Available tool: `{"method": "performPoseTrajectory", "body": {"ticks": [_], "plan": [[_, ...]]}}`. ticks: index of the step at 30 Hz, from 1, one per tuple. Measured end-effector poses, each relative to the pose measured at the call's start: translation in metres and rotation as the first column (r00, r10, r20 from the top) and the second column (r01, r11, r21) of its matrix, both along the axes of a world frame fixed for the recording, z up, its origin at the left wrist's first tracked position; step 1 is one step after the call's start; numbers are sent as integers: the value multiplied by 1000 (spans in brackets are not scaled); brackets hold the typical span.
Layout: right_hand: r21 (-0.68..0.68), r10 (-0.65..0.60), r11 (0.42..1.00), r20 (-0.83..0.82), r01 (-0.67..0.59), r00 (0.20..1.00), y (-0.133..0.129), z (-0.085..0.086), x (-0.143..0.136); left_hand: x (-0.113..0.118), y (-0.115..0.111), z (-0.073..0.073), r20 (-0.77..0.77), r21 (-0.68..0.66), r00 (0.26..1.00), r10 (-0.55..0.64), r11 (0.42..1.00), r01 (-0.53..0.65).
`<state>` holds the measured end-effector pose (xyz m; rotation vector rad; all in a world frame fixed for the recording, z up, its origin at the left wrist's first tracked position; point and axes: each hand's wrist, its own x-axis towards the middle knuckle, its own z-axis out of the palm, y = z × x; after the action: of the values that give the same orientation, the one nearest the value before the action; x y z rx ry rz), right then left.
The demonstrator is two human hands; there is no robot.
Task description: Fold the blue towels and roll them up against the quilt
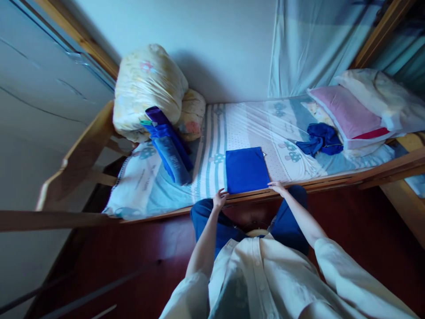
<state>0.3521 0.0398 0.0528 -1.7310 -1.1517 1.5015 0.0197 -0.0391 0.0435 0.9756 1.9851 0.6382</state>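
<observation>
Left hand [220, 199] and right hand [277, 188], finger closure unclear, touch near corners of a squarish folded blue cloth [247, 170] extending away.

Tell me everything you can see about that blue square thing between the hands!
The blue square is plain, bright blue and looks like smooth, neatly folded cloth. It lies flat, with fairly straight edges and a small white bit, maybe a tag, peeking out at its right side. It rests on the patterned sheet, at the bed's front edge. The left hand is at its near left corner and the right hand at its near right corner. Its underside is hidden.
</observation>
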Motion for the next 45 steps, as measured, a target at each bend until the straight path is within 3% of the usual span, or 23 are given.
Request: {"method": "performPoseTrajectory", "body": {"ticks": [4,9,16,22,26,29,34,40,45], "plan": [[-51,34,998,-58,-36,998,2,-12,7,0,5,-14,-22,9,1000,-11,1000,11],[-181,123,976,13,-119,992,14,-11,14,-5,19,-23,-63,-62,995,-78,995,74],[-321,135,939,16,-122,991,48,-12,9,-19,62,-33,12,-105,996,-89,990,90],[-225,95,972,116,-67,989,90,-25,-12,-32,109,-44,141,-82,989,-51,995,63],[-90,15,996,63,-9,998,113,-28,-18,-41,135,-49,318,-26,948,31,999,-24],[-62,-23,998,10,24,1000,126,-28,-22,-48,154,-51,431,2,899,80,996,-89],[-33,-17,999,-52,16,998,148,-34,-37,-55,186,-57,483,25,869,110,990,-139],[-5,-11,1000,22,11,1000,184,-44,-57,-56,213,-66,544,36,818,187,969,-245],[65,18,998,37,-21,999,206,-49,-60,-60,230,-69,557,70,810,183,962,-265]]}}
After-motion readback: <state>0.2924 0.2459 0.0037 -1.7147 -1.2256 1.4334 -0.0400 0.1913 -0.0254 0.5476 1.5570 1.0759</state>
